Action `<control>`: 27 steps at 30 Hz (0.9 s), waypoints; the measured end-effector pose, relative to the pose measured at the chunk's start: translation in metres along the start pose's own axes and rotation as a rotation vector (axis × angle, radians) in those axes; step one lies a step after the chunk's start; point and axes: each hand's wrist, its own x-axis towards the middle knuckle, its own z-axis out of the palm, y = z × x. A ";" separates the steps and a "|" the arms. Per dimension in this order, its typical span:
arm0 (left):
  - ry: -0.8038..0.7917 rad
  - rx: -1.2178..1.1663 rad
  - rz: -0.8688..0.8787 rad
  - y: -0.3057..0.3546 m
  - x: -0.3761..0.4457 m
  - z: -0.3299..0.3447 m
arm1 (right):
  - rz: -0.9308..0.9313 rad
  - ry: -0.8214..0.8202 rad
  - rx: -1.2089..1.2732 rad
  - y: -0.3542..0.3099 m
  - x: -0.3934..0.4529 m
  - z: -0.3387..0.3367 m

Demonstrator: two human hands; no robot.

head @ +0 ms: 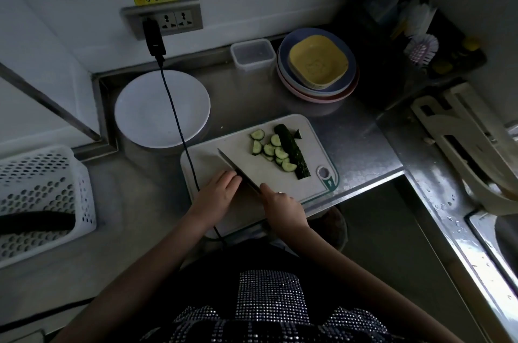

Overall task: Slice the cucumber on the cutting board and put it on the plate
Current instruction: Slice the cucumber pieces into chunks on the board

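Note:
On the white cutting board (314, 185) lies a long dark-green cucumber half (293, 150), skin up, with several half-moon cucumber slices (273, 150) to its left. A small end piece (297, 133) sits beside its far tip. My right hand (283, 208) grips the handle of a knife (234, 166) whose blade points away to the left over the board. My left hand (218, 192) rests at the blade's left side with straight fingers touching it. A white plate (162, 108) stands behind the board to the left, with nothing on it.
A black cable (179, 124) runs from the wall socket across the plate and board. A white perforated basket (42, 197) holding a dark cucumber stands left. Stacked coloured plates (318, 65) and a clear container (253, 53) stand behind; a sink (499, 233) lies right.

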 end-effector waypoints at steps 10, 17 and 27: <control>-0.033 -0.046 0.008 -0.004 -0.001 0.002 | -0.015 0.110 0.120 -0.001 -0.004 -0.017; -0.041 -0.016 -0.022 -0.001 0.001 -0.002 | -0.072 0.110 0.079 -0.005 -0.006 -0.012; 0.032 -0.015 0.006 -0.001 0.001 -0.003 | -0.046 0.097 0.024 -0.008 -0.005 -0.001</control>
